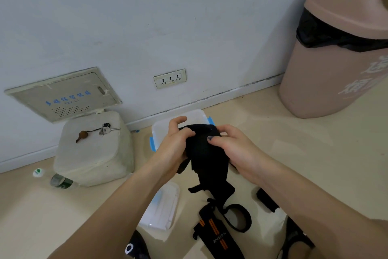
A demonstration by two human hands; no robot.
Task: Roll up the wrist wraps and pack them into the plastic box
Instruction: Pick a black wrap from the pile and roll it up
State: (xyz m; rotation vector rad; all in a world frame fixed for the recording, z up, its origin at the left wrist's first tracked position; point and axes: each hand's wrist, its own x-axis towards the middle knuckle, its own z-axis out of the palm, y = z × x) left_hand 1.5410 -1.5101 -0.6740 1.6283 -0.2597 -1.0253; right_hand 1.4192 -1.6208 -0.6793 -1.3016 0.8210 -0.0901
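Now black wrist wrap [206, 153] between both, left hand [175, 145] pinching, right hand [231, 145] gripping, above plastic box [197, 115].

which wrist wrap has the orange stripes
The wrist wrap lying on the floor nearest the camera, below both hands. It has two orange stripes and white lettering; the wrap being held is plain black.

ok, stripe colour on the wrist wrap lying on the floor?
Orange stripes on the black fabric wrist wrap, clearest in the head view.
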